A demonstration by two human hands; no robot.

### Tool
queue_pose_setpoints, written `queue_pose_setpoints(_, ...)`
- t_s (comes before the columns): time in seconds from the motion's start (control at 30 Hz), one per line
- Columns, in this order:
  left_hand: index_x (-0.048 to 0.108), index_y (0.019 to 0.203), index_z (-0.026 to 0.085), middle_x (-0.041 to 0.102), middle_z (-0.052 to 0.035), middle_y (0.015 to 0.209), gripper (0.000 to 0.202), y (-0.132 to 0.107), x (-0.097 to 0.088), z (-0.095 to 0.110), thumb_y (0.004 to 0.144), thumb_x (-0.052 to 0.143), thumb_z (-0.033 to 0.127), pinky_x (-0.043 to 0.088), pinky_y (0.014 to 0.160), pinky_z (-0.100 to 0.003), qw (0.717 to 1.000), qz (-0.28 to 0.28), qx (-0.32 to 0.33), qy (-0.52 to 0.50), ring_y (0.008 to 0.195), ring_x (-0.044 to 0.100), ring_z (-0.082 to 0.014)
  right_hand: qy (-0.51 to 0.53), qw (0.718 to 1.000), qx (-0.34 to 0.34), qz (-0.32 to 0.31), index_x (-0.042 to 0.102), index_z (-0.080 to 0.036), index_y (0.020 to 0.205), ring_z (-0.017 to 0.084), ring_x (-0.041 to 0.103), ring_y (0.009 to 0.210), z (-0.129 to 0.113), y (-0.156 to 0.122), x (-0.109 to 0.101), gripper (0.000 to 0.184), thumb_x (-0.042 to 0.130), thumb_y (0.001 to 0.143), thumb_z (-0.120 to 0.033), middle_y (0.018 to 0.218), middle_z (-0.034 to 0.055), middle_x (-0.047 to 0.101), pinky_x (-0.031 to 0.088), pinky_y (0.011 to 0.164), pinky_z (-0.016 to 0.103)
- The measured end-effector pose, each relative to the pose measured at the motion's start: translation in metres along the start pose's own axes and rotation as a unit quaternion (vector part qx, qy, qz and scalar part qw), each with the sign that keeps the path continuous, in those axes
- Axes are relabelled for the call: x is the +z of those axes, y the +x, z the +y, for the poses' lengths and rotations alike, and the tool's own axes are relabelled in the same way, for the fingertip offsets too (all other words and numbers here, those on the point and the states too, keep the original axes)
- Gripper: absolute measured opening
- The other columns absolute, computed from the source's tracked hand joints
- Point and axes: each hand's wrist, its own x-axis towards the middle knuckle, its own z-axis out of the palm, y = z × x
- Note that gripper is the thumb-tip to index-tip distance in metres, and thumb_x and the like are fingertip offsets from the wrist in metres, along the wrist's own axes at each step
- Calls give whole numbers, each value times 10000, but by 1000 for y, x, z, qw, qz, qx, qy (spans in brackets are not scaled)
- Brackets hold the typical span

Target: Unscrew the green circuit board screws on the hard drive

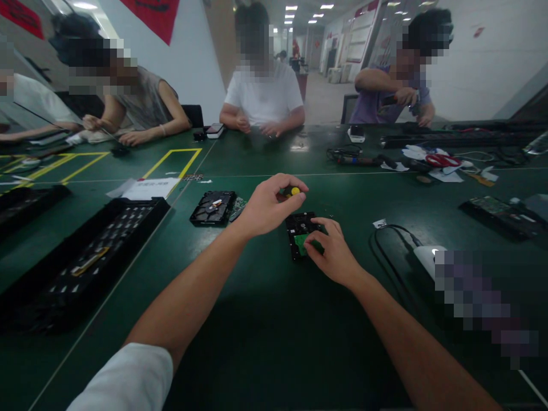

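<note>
A black hard drive (pixel 299 227) with a green circuit board (pixel 303 244) lies on the green table in front of me. My left hand (pixel 269 206) is closed round a screwdriver with a yellow-topped handle (pixel 293 192), held upright above the drive's far edge. My right hand (pixel 333 251) rests on the drive's near right corner, fingers curled and pinching the green board. A second hard drive (pixel 213 208) with a loose green board (pixel 238 206) beside it lies to the left.
A long black tray (pixel 85 257) of small parts sits at the left, with a paper sheet (pixel 149 187) behind it. A white device (pixel 428 258) with black cables lies at the right. Three people sit working across the table, with tools and papers (pixel 440 162) near them.
</note>
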Motion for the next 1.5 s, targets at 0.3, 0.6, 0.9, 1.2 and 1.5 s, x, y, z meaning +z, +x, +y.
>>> queue_pose_setpoints(0.3,742,1070,171,720,-69,1071,212,-4,-6,14,942,632,299,516,738,-246,998,-41,33,-24,924,651,-161,-2,1000,1,-10,700,-237,935,348,437,1405,0,2,-3,59,645,947,-254,1420,121,536,408,1128,603)
queue_pose_setpoints(0.6,724,1078,157,720,-71,1052,260,-7,-12,34,992,592,364,544,722,-251,990,-116,55,-66,855,664,-150,-7,1000,-6,-5,709,-227,914,334,455,1391,0,3,1,74,651,938,-267,1401,133,552,379,1155,587)
queue_pose_setpoints(0.9,675,1113,150,694,-73,1014,314,-8,-10,33,1020,557,425,575,635,-228,976,-172,39,-127,794,675,-138,-3,1000,0,-4,718,-224,909,328,467,1369,-2,2,2,80,658,929,-273,1384,132,561,384,1148,578)
queue_pose_setpoints(1.2,669,1146,159,716,-81,1043,268,-7,-12,32,1024,550,366,608,694,-258,977,-176,33,-119,875,693,-165,-10,1000,-21,0,715,-237,925,322,514,1320,-6,4,-1,98,624,949,-261,1333,118,607,414,1113,578)
queue_pose_setpoints(1.5,672,1160,158,709,-80,1045,280,-6,-14,31,1021,555,372,611,718,-270,978,-170,37,-117,874,690,-167,-25,999,-23,-2,718,-239,924,321,498,1339,-7,4,2,69,653,933,-260,1352,107,605,409,1112,569)
